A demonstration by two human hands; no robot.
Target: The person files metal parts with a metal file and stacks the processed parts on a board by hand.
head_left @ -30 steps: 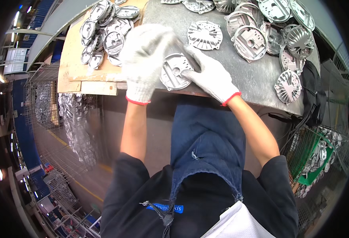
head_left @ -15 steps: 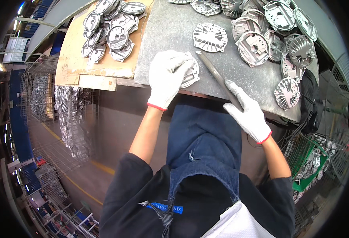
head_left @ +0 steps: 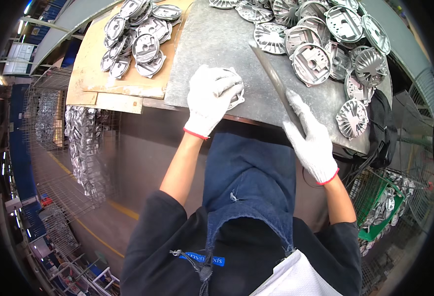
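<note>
My left hand (head_left: 208, 98), in a white knit glove with a red cuff, is closed over a round silver metal casting (head_left: 237, 100) at the table's near edge. The glove hides most of that casting. My right hand (head_left: 313, 150), gloved the same way, grips a long flat grey file (head_left: 274, 79) by its near end. The file slants away to the far left, its pale tip beside the near left rim of a finned round casting (head_left: 270, 38). That finned casting lies against the pile on the right.
Several round castings (head_left: 311, 64) are heaped at the far right of the metal-topped table (head_left: 202, 44). More castings (head_left: 145, 48) lie on a cardboard-coloured board (head_left: 88, 74) at left. Wire cages (head_left: 49, 123) stand left; a green crate (head_left: 384, 212) stands lower right.
The file has swung away and its tip is farther out. The finned casting has slid away and right against the pile. My left hand stays on its casting.
</note>
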